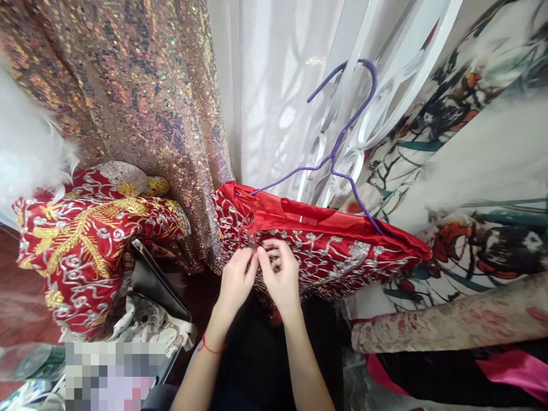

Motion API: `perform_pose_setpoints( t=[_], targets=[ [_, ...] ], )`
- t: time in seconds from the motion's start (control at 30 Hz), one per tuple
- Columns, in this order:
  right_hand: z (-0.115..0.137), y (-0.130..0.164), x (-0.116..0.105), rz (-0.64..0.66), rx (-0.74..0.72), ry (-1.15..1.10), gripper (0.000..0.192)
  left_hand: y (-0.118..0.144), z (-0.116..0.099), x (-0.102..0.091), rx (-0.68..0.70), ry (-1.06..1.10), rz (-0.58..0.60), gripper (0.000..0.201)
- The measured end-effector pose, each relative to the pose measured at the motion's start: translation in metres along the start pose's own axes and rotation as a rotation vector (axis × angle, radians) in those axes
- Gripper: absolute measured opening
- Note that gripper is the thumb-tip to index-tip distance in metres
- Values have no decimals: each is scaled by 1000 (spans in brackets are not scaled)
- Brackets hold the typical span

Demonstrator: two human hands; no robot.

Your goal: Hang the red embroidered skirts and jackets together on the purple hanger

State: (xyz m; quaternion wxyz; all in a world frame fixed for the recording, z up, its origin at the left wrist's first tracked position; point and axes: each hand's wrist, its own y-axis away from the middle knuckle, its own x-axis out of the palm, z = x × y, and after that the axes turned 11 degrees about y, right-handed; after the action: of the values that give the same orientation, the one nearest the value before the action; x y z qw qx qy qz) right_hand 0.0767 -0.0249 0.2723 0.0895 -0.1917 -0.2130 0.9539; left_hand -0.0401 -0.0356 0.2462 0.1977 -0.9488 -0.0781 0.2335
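Two bare hands meet at the near edge of a red embroidered garment (325,251), the landmark for all else. Left hand (235,282), a red string round its wrist, pinches the cloth between fingertips; right hand (280,277) curls just beside it, fingers gripping the same silver-threaded edge. No writing can be read anywhere. The garment is glossy red, thick with silver scrollwork, and hangs on a thin purple wire hanger (342,142) rising above it. Left of the garment lies a second red piece (85,245) worked in gold and silver feathery shapes, over a dark flat tray (158,285). Behind and to the left of the garment falls a sequinned bronze fabric (141,97); directly behind, a sheer white curtain (265,85); to its right, floral printed cloth (479,228).
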Motion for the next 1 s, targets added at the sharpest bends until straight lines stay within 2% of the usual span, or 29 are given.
perform_pose_setpoints(
  t=[0.1,0.17,0.23,0.3,0.37,0.43,0.5,0.6,0.63,0.67,0.77,0.83,0.9,0.97,1.0],
  targets=[
    [-9,3,8,35,-39,79,16,34,29,21,-184,-56,212,21],
    [-13,3,14,15,-49,81,16,51,42,28,-297,-70,296,24],
    [-12,1,19,20,-41,42,17,59,47,26,-322,-59,304,26],
    [-8,-2,23,74,-21,-42,16,58,44,18,-273,-43,264,25],
    [-2,-2,24,139,-2,-126,17,51,34,6,-213,-26,192,22],
    [2,0,22,169,1,-149,20,42,22,-6,-160,24,73,19],
    [3,6,20,168,-16,-120,20,30,9,-16,-86,90,-109,20],
    [1,17,15,183,-19,-97,21,5,-11,-26,66,104,-450,21],
    [0,21,13,188,-15,-92,22,-5,-18,-28,99,110,-516,20],
    [-1,24,12,196,-14,-82,22,-16,-23,-28,111,144,-527,19],
    [-3,30,8,240,-36,-43,24,-42,-33,-27,44,376,-339,23],
    [-3,30,7,270,-59,-22,27,-49,-33,-24,-11,516,-248,29],
    [-2,25,8,239,-61,-22,24,-47,-29,-21,-49,620,-229,32],
    [0,17,12,157,-5,-112,18,-39,-24,-20,-78,675,-227,31],
    [2,12,15,122,36,-182,22,-33,-22,-19,-91,686,-227,30]
  ],
)
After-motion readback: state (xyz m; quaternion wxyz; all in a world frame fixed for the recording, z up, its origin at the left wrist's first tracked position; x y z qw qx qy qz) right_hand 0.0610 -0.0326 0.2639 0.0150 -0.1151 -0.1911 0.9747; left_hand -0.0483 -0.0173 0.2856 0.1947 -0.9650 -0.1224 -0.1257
